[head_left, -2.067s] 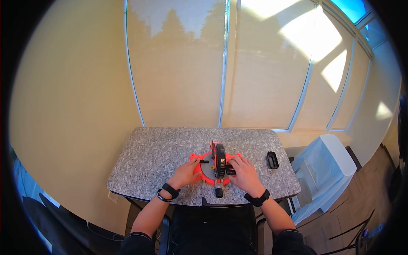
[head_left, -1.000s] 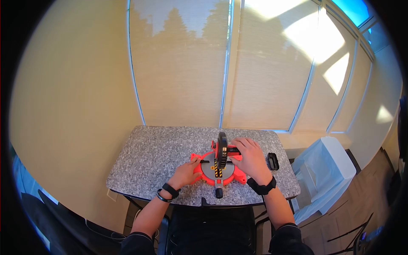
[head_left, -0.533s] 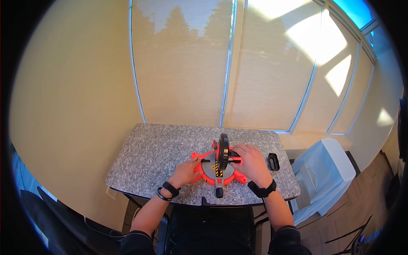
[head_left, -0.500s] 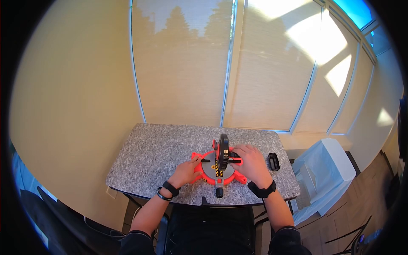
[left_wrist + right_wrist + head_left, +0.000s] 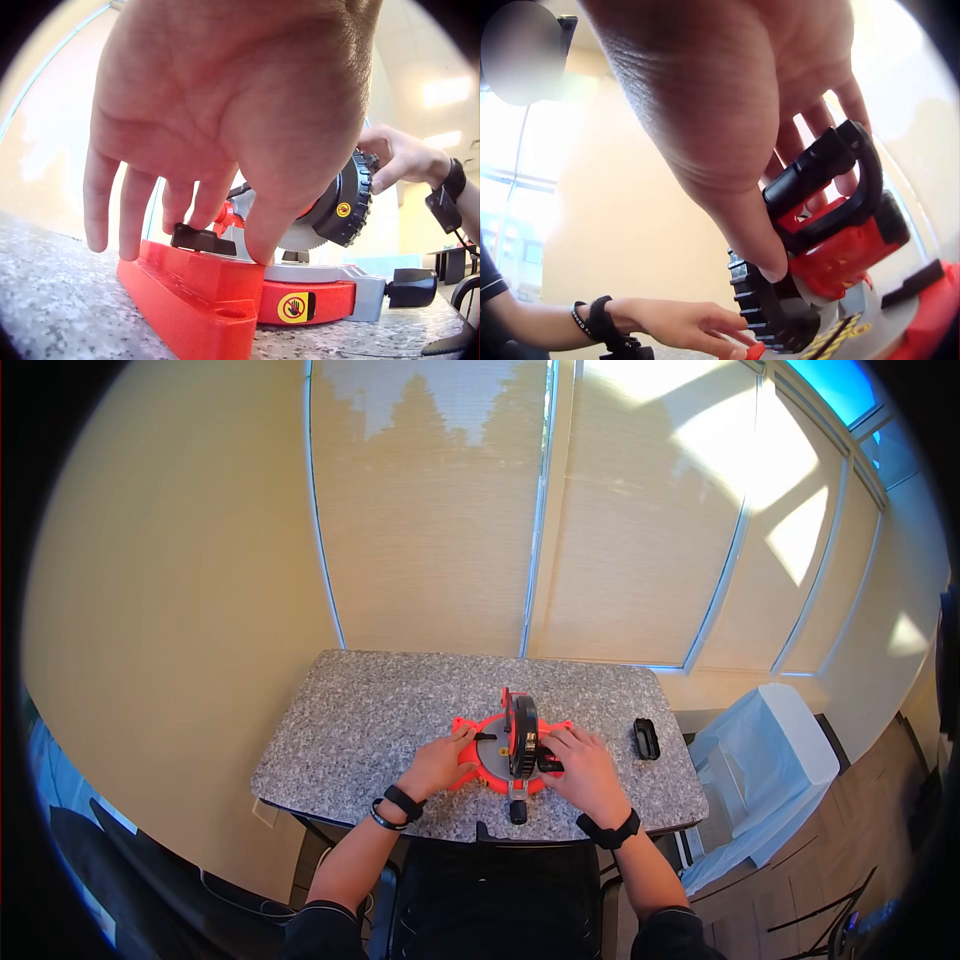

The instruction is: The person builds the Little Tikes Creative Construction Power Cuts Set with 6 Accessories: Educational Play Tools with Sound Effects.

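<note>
A red and grey toy miter saw (image 5: 524,735) with a black ribbed blade guard stands on the speckled table. My left hand (image 5: 432,765) holds the left wing of its red base (image 5: 187,292). Two fingertips lie on a black clamp piece (image 5: 202,240), and the thumb is at the front edge. On the right, my right hand (image 5: 588,778) grips the black handle (image 5: 806,180) of the saw arm, thumb on one side and fingers on the other. The arm is down, its toothed grey blade (image 5: 301,238) low over the grey turntable. A black knob (image 5: 412,288) sticks out in front.
A small black tray-like piece (image 5: 647,739) lies to the right on the grey speckled table (image 5: 350,730). Beyond the table's right side stands something draped in pale plastic sheeting (image 5: 790,750). A wall is at the left, with shaded windows behind.
The saw arm, up half a second ago, has swung down and toward me with my right hand on its handle. About two seconds ago it was also down. My left hand stays on the base.
</note>
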`<state>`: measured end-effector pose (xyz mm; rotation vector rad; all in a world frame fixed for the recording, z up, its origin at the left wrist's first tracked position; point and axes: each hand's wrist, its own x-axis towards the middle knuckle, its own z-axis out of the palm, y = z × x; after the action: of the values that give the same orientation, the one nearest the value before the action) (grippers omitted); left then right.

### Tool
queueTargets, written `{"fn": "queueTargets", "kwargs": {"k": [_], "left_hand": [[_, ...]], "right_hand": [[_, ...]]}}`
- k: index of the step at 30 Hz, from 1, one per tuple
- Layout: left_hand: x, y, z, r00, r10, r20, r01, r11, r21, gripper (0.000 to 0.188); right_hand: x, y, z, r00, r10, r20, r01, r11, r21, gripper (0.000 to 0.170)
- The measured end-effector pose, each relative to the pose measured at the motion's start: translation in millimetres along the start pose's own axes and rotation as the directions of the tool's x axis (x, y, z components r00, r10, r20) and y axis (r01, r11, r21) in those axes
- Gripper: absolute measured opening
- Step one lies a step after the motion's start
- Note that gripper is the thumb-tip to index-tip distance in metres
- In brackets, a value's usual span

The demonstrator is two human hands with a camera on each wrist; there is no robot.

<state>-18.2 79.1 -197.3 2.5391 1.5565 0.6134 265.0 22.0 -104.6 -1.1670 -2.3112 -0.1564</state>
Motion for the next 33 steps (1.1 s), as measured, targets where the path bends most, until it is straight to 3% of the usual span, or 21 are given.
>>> {"fn": "queueTargets", "kwargs": {"k": [24,33], "left_hand": [[0,4,-6,0.999,-0.022,0.039,0.024,0.999,-0.031,0.072],[0,3,-4,0.999,-0.016,0.037,0.017,1.0,-0.01,0.073]], "right_hand": [[-11,-9,7,0.996,0.004,-0.085,-0.006,1.0,-0.024,0.049],[-10,-10,-6,0.994,0.05,-0.102,-0.053,0.998,-0.032,0.075]]}}
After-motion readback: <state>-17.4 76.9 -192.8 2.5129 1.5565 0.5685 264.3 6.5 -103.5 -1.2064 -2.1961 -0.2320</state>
